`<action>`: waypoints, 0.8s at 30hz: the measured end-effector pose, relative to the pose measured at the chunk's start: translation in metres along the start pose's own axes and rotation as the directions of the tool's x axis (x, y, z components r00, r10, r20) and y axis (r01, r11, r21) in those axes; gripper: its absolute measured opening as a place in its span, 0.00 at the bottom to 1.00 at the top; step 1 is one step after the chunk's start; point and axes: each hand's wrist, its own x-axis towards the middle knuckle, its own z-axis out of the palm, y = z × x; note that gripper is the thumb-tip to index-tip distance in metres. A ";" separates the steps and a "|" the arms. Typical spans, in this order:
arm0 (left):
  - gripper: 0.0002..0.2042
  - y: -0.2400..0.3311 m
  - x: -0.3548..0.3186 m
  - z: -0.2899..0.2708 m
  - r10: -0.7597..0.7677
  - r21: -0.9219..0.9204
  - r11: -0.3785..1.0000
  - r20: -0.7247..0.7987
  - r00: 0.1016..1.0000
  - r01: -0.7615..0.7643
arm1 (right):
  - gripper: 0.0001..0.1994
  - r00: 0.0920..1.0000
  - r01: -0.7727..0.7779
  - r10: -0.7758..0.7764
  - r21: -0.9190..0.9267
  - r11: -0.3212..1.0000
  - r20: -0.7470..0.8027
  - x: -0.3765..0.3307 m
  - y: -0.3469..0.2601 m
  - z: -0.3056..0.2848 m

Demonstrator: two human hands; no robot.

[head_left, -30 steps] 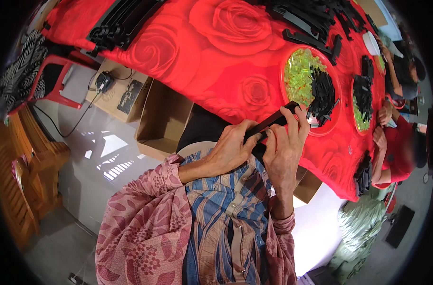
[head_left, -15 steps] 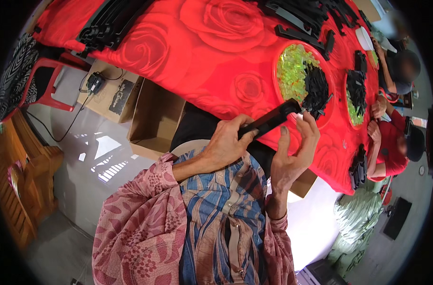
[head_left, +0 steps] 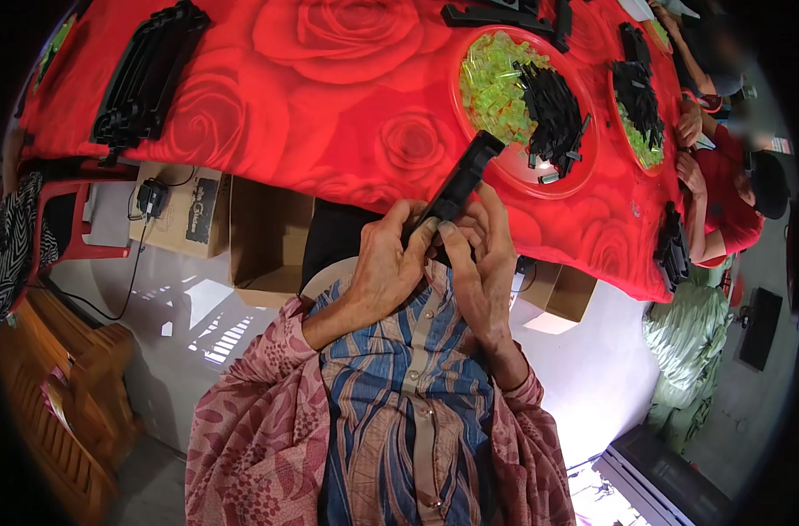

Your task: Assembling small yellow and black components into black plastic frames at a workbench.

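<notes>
A long black plastic piece (head_left: 459,181) is held between both hands just in front of my chest, its far end reaching over the table edge. My left hand (head_left: 391,263) grips its near end from the left. Against the same end my right hand (head_left: 480,254) closes from the right, fingers pressed together. Just beyond the piece stands a red round tray (head_left: 505,175) with small green parts (head_left: 498,81) and small black parts (head_left: 553,110) in it.
The table carries a red cloth with roses (head_left: 329,96). A stack of black plastic pieces (head_left: 145,74) lies at its left. A second red tray (head_left: 638,110) stands further right, where another person's hands (head_left: 687,131) work. Cardboard boxes (head_left: 268,237) sit under the table.
My right hand, which was apart with its fingers spread, has closed onto the near end of the black piece next to my left hand. The piece has tilted more upright.
</notes>
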 end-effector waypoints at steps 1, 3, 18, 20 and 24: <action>0.10 0.000 0.000 0.000 -0.002 0.002 1.000 0.003 1.000 0.002 | 0.32 1.000 -0.021 0.021 0.006 1.000 0.000 -0.001 0.000 0.000; 0.09 0.001 -0.001 -0.001 0.009 0.018 1.000 0.037 0.999 -0.010 | 0.31 0.999 -0.044 0.044 0.013 0.999 -0.001 -0.001 0.003 -0.001; 0.12 -0.007 -0.005 -0.002 0.223 0.301 0.927 0.044 0.974 -0.226 | 0.24 0.995 -0.044 0.051 0.081 0.996 -0.085 0.007 -0.004 0.003; 0.13 -0.007 -0.005 -0.003 0.277 0.350 0.896 0.046 0.960 -0.275 | 0.26 0.988 -0.050 0.055 0.034 0.998 -0.142 0.007 -0.003 0.000; 0.14 -0.011 -0.001 -0.007 0.375 0.445 0.818 0.068 0.925 -0.364 | 0.32 0.906 0.258 -0.363 -0.399 0.880 -0.216 0.026 -0.010 -0.019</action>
